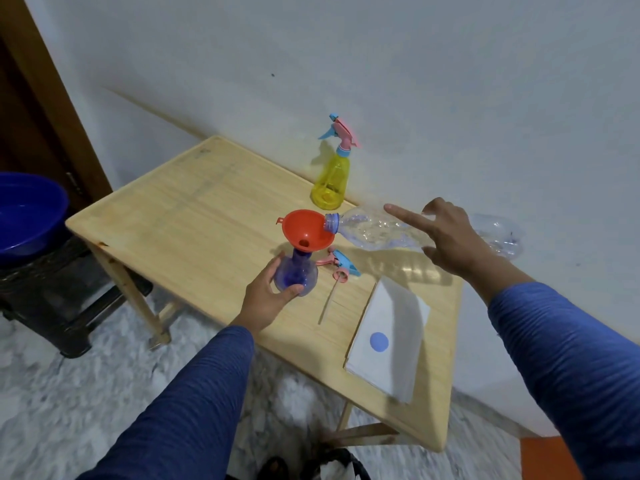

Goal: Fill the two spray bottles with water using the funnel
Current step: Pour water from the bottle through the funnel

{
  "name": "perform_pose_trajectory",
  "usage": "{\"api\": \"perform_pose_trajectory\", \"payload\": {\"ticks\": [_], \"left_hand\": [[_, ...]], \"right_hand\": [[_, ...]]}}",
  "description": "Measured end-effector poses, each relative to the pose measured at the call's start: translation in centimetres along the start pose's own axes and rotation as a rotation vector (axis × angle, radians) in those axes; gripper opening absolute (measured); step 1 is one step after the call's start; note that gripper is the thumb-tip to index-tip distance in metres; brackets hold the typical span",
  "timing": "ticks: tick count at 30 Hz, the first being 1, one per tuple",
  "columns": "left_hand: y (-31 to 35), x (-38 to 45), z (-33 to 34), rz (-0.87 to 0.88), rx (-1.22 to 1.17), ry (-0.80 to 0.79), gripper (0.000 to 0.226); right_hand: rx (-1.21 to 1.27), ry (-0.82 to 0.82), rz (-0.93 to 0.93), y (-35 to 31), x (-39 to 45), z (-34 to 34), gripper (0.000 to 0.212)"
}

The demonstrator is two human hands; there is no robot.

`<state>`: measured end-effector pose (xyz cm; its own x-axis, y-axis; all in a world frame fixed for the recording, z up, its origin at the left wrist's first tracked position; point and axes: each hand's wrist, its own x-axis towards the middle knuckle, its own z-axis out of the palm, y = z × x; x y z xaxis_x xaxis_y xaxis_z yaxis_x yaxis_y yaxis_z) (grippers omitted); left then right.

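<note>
Over the funnel [307, 231], right hand [450, 237] gripping tipped water bottle [374, 230]

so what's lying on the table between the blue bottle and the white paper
In the head view, between the blue bottle and the paper lies the unscrewed spray head with its dip tube.

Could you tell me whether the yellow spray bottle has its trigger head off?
No, the yellow spray bottle stands by the wall with its pink and blue trigger head on.

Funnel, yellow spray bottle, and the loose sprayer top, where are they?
funnel [306, 228]: head view, on its orange bowl.
yellow spray bottle [330, 181]: head view, on its yellow body.
loose sprayer top [341, 264]: head view, on its blue trigger part.
</note>
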<state>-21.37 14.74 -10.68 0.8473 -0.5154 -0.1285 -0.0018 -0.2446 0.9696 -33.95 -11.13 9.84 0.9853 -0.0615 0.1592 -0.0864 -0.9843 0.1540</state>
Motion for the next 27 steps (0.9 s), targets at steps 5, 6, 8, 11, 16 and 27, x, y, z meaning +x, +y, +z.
{"api": "perform_pose_trajectory", "payload": {"ticks": [5, 6, 8, 11, 16, 27], "left_hand": [[0.1, 0.0, 0.0, -0.005, -0.008, 0.007, 0.080], [0.1, -0.1, 0.0, -0.005, -0.009, 0.007, 0.080], [0.1, -0.1, 0.0, -0.002, -0.009, 0.006, 0.080], [0.2, -0.2, -0.1, 0.005, -0.009, 0.007, 0.080], [0.2, -0.2, -0.1, 0.005, -0.005, 0.009, 0.080], [0.6, -0.4, 0.0, 0.013, -0.012, 0.020, 0.079]], "right_hand": [[0.023, -0.017, -0.006, 0.2, 0.2, -0.4, 0.110], [0.020, -0.017, -0.009, 0.2, 0.3, -0.5, 0.109], [0.001, -0.009, -0.022, 0.1, 0.4, -0.4, 0.108], [-0.019, 0.000, -0.034, 0.1, 0.4, -0.5, 0.108], [-0.007, 0.002, -0.028, 0.3, 0.7, -0.6, 0.107], [-0.037, 0.043, -0.050, 0.6, 1.1, -0.6, 0.104]]}}
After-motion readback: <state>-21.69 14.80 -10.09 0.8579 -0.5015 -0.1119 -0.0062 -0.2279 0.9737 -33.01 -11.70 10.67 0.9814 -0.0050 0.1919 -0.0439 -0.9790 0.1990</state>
